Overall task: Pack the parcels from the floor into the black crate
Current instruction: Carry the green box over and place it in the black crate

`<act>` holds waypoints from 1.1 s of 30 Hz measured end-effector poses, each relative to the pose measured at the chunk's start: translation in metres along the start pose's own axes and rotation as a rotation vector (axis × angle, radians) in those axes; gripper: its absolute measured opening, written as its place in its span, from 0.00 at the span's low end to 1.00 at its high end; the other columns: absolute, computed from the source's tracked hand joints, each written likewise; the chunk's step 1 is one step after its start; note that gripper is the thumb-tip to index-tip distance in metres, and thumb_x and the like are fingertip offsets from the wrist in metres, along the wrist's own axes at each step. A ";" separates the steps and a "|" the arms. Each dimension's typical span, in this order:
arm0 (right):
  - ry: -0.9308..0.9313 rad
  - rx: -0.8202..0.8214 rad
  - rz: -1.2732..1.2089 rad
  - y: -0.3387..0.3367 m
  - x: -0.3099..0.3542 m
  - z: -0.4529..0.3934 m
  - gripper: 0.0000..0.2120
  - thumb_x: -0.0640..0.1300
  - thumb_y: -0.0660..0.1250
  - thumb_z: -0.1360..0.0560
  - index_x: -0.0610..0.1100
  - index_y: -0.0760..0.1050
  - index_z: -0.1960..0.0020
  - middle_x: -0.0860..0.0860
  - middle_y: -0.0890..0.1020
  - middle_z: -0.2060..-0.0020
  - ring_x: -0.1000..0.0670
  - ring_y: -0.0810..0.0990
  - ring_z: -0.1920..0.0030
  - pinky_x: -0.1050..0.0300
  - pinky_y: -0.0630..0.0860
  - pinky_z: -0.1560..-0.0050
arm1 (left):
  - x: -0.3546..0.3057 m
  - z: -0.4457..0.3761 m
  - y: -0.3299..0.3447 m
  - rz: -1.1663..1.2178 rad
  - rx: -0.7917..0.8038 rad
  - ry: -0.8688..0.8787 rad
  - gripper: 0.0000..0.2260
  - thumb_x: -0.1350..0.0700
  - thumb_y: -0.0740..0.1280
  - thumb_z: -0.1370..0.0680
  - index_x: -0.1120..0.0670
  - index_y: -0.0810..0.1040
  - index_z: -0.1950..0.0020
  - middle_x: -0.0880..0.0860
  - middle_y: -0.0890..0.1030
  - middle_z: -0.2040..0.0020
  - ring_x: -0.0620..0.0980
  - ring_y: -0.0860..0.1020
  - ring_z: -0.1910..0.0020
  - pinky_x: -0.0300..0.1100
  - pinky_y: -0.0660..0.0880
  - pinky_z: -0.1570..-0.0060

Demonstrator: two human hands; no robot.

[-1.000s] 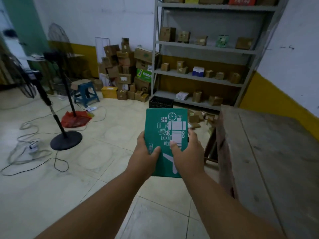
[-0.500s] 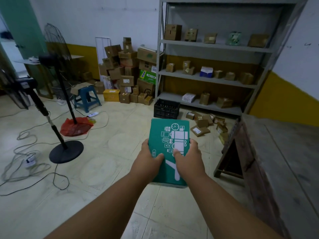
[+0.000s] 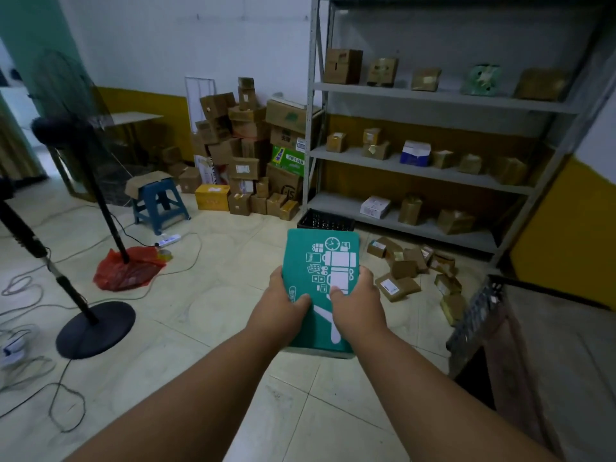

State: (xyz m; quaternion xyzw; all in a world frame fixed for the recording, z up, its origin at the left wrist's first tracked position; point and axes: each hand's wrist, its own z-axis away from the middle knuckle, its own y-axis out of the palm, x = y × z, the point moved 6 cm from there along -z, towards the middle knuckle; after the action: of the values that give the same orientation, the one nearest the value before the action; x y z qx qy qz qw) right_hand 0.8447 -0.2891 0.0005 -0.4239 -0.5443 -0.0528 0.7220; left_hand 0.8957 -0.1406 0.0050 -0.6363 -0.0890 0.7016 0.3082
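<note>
Both hands, left hand and right hand, grip the green parcel chest-high. Since a second ago the view has closed on the black crate by the shelf's bottom left corner; loose parcels remain on the floor, so drop-off likely next.

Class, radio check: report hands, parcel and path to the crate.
Both hands, left and right, grip green parcel. Black crate ahead by the shelf. Brown parcels still on floor. Path open.
</note>
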 end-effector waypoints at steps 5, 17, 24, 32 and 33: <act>-0.001 0.025 -0.006 0.029 0.023 -0.092 0.28 0.49 0.64 0.20 0.53 0.55 0.25 0.47 0.73 0.36 0.47 0.78 0.41 0.53 0.80 0.52 | -0.014 -0.099 -0.001 0.004 -0.022 -0.022 0.31 0.51 0.64 0.20 0.42 0.49 0.24 0.49 0.70 0.28 0.52 0.77 0.38 0.48 0.80 0.49; 0.012 -0.017 -0.011 0.154 0.121 -0.373 0.28 0.51 0.65 0.21 0.56 0.54 0.27 0.50 0.72 0.31 0.47 0.79 0.40 0.54 0.80 0.56 | -0.054 -0.426 -0.049 0.047 0.042 0.037 0.31 0.52 0.64 0.20 0.40 0.49 0.24 0.48 0.68 0.27 0.52 0.76 0.36 0.46 0.80 0.53; 0.039 -0.058 -0.113 0.191 0.174 -0.533 0.29 0.50 0.66 0.21 0.56 0.57 0.26 0.51 0.73 0.32 0.48 0.79 0.41 0.52 0.82 0.55 | -0.105 -0.601 -0.062 0.079 0.072 0.067 0.30 0.53 0.65 0.20 0.37 0.51 0.25 0.47 0.70 0.28 0.51 0.77 0.38 0.46 0.81 0.55; 0.044 -0.056 -0.139 0.230 0.166 -0.739 0.26 0.50 0.67 0.22 0.57 0.59 0.28 0.51 0.74 0.33 0.48 0.80 0.43 0.51 0.83 0.55 | -0.145 -0.788 -0.006 0.102 0.075 0.064 0.31 0.54 0.65 0.20 0.36 0.52 0.26 0.45 0.69 0.29 0.51 0.76 0.36 0.51 0.81 0.49; 0.037 -0.040 -0.151 0.233 0.165 -0.768 0.26 0.50 0.67 0.21 0.57 0.59 0.28 0.51 0.74 0.33 0.48 0.81 0.43 0.53 0.82 0.57 | -0.152 -0.814 0.002 0.102 0.073 0.062 0.31 0.54 0.65 0.20 0.37 0.52 0.26 0.45 0.70 0.29 0.51 0.77 0.36 0.51 0.81 0.49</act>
State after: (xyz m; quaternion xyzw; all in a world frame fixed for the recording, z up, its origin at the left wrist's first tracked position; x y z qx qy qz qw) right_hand 1.6056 -0.5920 -0.0284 -0.3948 -0.5602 -0.1260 0.7173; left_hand 1.6669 -0.4430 -0.0105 -0.6498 -0.0215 0.6991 0.2977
